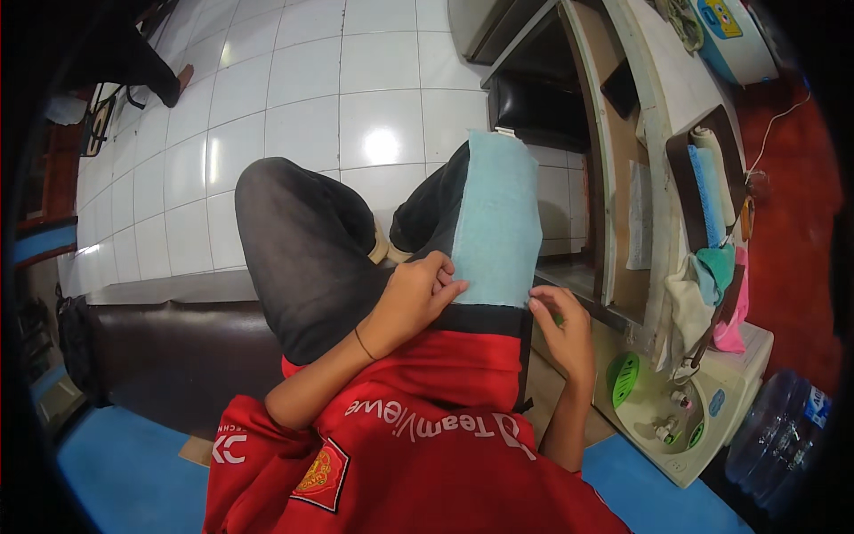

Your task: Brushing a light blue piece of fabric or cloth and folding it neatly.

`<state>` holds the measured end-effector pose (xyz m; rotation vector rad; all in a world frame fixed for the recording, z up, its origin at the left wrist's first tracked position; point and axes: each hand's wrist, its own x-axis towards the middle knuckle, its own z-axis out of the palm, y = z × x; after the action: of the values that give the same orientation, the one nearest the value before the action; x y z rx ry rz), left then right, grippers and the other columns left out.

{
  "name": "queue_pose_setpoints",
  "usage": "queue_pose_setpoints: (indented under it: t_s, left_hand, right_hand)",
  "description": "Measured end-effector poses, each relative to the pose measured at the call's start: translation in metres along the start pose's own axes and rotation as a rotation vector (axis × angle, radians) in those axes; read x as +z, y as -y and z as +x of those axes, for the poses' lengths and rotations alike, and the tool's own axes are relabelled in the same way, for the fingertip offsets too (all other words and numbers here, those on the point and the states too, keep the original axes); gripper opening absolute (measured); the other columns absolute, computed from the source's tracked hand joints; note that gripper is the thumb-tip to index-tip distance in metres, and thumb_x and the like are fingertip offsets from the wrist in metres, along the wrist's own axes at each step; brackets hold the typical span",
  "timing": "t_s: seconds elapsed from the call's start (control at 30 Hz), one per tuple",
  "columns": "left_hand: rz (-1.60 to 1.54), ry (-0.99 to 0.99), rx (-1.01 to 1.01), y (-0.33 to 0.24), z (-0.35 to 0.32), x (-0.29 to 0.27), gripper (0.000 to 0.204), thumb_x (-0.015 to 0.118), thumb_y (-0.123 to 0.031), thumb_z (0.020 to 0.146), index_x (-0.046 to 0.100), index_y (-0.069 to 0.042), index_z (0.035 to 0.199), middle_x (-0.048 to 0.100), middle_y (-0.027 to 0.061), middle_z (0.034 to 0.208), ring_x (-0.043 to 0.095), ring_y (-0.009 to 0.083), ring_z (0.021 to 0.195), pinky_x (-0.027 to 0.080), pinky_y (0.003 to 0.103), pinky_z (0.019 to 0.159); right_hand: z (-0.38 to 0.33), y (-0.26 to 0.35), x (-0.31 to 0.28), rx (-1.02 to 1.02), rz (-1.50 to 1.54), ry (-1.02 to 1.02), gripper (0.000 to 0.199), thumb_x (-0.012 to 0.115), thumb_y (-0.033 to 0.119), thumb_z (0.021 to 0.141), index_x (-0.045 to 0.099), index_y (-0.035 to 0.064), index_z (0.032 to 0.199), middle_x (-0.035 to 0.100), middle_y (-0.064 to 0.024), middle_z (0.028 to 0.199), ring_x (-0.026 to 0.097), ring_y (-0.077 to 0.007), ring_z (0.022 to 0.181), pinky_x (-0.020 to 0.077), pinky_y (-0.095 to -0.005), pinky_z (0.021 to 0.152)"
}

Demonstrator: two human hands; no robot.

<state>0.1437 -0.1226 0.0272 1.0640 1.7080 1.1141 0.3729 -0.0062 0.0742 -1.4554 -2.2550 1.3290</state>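
- white tiled floor [302,98] fills the far half of the view, glare spot near the middle
- person seated, red jersey [418,445] at the near edge, dark trousers [302,240] with knees raised toward the middle
- light blue cloth [496,222], long rectangular strip, laid along the right thigh, running from the lap out to the knee, flat, near edge at the hands
- wooden table [623,178] on the right, more folded cloths hanging off its near end
- pale machine [685,400] at near right, clear water bottle [778,436] beside it at the edge
- left hand [414,298] curled, fingers bent in, thumb and fingertips pinching the near left corner of the cloth, thin band on the wrist
- right hand [560,329] loosely curled, fingertips touching the near right corner of the cloth; cannot tell whether it actually grips the edge or just rests on it
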Motion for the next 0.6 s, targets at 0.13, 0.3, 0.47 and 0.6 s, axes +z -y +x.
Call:
queue_pose_setpoints:
  t_s: [0.13, 0.3, 0.47, 0.6]
  left_hand:
    - [0.146, 0.015, -0.026, 0.003, 0.004, 0.007, 0.031, 0.077, -0.022, 0.085, 0.062, 0.004, 0.092, 0.061, 0.0112, 0.067, 0.061, 0.0177, 0.059, 0.048, 0.031, 0.057]
    - [0.113, -0.035, -0.128, 0.008, 0.007, 0.012, 0.033, 0.077, -0.025, 0.082, 0.064, 0.004, 0.09, 0.063, 0.0157, 0.069, 0.064, 0.0325, 0.066, 0.05, 0.039, 0.061]
    - [0.056, 0.0, -0.212, 0.016, 0.009, 0.013, 0.035, 0.078, -0.027, 0.081, 0.064, 0.004, 0.092, 0.062, 0.0142, 0.067, 0.063, 0.0296, 0.062, 0.049, 0.038, 0.059]
    - [0.013, 0.075, -0.194, 0.018, 0.013, 0.009, 0.029, 0.073, -0.023, 0.088, 0.062, 0.004, 0.09, 0.053, 0.0051, 0.061, 0.049, 0.014, 0.055, 0.042, 0.03, 0.054]
  right_hand:
    - [0.001, -0.001, 0.008, 0.026, -0.007, 0.006, 0.022, 0.067, 0.012, 0.091, 0.065, -0.0015, 0.108, 0.068, -0.0107, 0.1, 0.065, -0.0179, 0.09, 0.0507, -0.0302, 0.081]
    - [0.001, -0.002, 0.019, 0.058, 0.031, 0.015, 0.024, 0.066, 0.014, 0.091, 0.061, -0.0021, 0.109, 0.068, -0.0138, 0.098, 0.065, -0.0185, 0.09, 0.051, -0.0307, 0.081]
    - [0.004, -0.001, 0.021, 0.048, 0.0, 0.012, 0.024, 0.066, 0.015, 0.092, 0.06, -0.0022, 0.107, 0.068, -0.0133, 0.096, 0.064, -0.0183, 0.088, 0.0507, -0.0307, 0.08]
    - [0.006, -0.001, 0.02, 0.048, -0.005, 0.019, 0.023, 0.066, 0.015, 0.092, 0.059, -0.0021, 0.105, 0.067, -0.0126, 0.094, 0.063, -0.0179, 0.086, 0.0504, -0.0306, 0.079]
